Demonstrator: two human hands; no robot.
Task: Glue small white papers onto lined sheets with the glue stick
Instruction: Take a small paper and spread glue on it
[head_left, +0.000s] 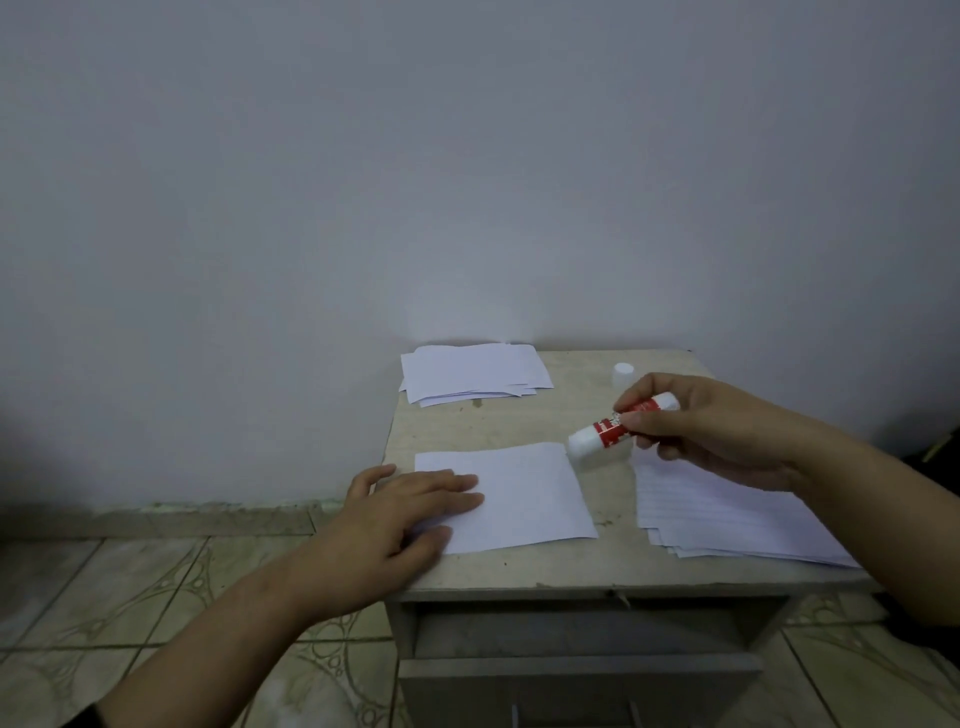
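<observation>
A single white sheet (530, 499) lies flat at the front middle of the small table (519, 421). My left hand (400, 514) rests flat on its left part, fingers spread, pinning it down. My right hand (711, 431) holds an uncapped red-and-white glue stick (618, 423) just above the sheet's far right corner, its tip pointing down-left. A stack of lined sheets (727, 519) lies at the front right, partly under my right wrist. A pile of small white papers (472, 371) sits at the back left.
The glue stick's white cap (623, 373) stands upright at the back of the table. The table stands against a plain wall (467, 182), with a drawer front (576, 686) below its top. Tiled floor (156, 587) lies to the left.
</observation>
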